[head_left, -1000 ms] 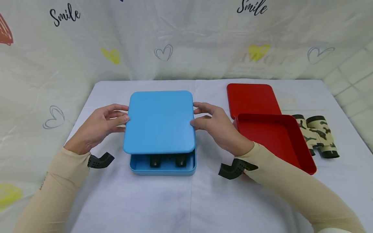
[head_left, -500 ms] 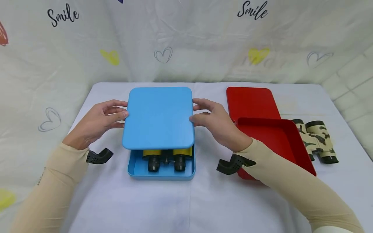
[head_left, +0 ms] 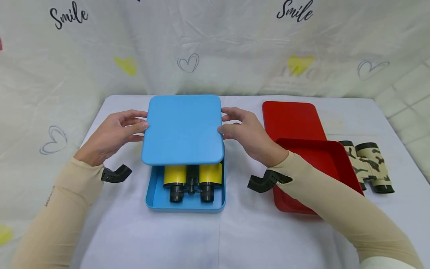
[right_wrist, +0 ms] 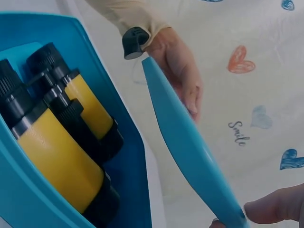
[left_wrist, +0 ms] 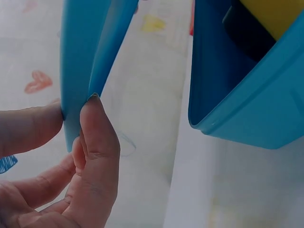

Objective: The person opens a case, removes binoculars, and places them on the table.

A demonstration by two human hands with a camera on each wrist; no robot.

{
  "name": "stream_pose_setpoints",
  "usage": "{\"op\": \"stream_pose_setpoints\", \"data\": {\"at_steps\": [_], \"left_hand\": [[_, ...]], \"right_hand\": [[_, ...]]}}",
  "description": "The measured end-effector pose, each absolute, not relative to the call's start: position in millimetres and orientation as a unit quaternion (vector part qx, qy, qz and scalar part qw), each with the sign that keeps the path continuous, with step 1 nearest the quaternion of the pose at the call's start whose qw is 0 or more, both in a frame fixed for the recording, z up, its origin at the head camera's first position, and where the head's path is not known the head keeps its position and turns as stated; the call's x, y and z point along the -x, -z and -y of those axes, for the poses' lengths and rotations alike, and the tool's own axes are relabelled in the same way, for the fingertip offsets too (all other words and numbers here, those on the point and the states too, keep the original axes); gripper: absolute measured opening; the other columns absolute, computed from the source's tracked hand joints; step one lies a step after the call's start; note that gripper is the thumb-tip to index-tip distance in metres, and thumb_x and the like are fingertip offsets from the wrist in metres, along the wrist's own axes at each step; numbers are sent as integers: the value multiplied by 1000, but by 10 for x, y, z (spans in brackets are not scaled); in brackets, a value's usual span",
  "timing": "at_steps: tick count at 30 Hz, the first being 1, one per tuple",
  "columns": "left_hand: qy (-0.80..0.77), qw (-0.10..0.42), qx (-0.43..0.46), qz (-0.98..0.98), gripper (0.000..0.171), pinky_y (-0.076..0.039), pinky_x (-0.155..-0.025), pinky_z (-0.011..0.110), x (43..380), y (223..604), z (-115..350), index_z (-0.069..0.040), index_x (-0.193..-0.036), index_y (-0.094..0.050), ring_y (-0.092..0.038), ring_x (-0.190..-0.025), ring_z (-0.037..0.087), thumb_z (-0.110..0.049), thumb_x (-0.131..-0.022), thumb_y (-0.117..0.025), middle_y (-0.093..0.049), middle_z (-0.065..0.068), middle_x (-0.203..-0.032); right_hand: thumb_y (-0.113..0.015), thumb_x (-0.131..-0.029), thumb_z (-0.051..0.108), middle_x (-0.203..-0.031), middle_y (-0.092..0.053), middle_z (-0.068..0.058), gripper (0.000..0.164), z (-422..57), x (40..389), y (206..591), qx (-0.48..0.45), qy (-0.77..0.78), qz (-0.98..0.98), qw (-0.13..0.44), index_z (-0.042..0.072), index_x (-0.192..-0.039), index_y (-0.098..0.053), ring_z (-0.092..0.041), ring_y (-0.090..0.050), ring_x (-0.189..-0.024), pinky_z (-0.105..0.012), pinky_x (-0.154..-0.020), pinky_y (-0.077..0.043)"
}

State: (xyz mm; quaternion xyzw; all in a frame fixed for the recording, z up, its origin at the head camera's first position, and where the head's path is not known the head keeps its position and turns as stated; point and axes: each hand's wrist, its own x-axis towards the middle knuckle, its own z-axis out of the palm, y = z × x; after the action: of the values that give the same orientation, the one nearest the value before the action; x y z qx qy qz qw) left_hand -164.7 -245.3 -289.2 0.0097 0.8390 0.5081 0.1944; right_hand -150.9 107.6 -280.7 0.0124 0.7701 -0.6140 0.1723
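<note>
A blue lid (head_left: pixel 184 130) is held up between both hands, apart from the blue box (head_left: pixel 152 198) beneath it. My left hand (head_left: pixel 115 134) pinches the lid's left edge, thumb on one face and fingertips on the other in the left wrist view. On the opposite edge my right hand (head_left: pixel 250 136) pinches with thumb and fingers. Inside the box lie yellow and black binoculars (right_wrist: pixel 61 156); the lid hides their far part in the head view, while the right wrist view shows most of them.
To the right stands an open red box (head_left: pixel 302 153), partly behind my right forearm. Its red lid (head_left: pixel 292 117) lies behind it. Camouflage binoculars (head_left: pixel 376 166) rest beside the red box, near the right side of the white-covered table (head_left: pixel 161 243).
Both hands have raised the blue lid and moved it toward the back. More of the blue box and the yellow binoculars now shows in front of it.
</note>
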Motion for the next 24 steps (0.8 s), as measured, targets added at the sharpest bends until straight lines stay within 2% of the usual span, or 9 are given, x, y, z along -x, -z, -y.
{"op": "stream_pose_setpoints", "data": {"at_steps": [4,10,17,24], "left_hand": [[-512,193,-6,-837,67,-61,-96,27,1685,2891,2454,-14,-156,-43,-70,-105,9,-45,-100,-65,-62,0,-127],[-514,179,-14,-839,66,-62,-94,26,1764,2886,2433,-13,-155,-45,-71,-102,8,-44,-101,-65,-65,-4,-119],[-496,169,-13,-852,66,-61,-93,24,1839,2868,2384,-15,-155,-45,-71,-102,9,-47,-100,-63,-64,0,-122],[-502,153,-21,-851,65,-62,-89,21,1934,2869,2341,-13,-154,-47,-71,-101,8,-46,-100,-64,-64,1,-125]], "right_hand": [[-65,-99,17,-139,-54,-11,58,-1058,1568,2829,-20,615,-770,168,14,-154,-47,-28,-64,-119,-46,-104,-59],[-65,-99,17,-141,-54,-13,58,-1048,1656,2859,-17,615,-772,160,14,-154,-46,-28,-63,-121,-45,-105,-59],[-64,-99,16,-139,-54,-15,57,-1070,1762,2881,-19,623,-767,154,11,-154,-46,-30,-62,-122,-46,-105,-58],[-63,-99,14,-135,-55,-15,56,-1070,1863,2903,-24,620,-772,137,12,-153,-47,-29,-62,-120,-45,-105,-58]]}}
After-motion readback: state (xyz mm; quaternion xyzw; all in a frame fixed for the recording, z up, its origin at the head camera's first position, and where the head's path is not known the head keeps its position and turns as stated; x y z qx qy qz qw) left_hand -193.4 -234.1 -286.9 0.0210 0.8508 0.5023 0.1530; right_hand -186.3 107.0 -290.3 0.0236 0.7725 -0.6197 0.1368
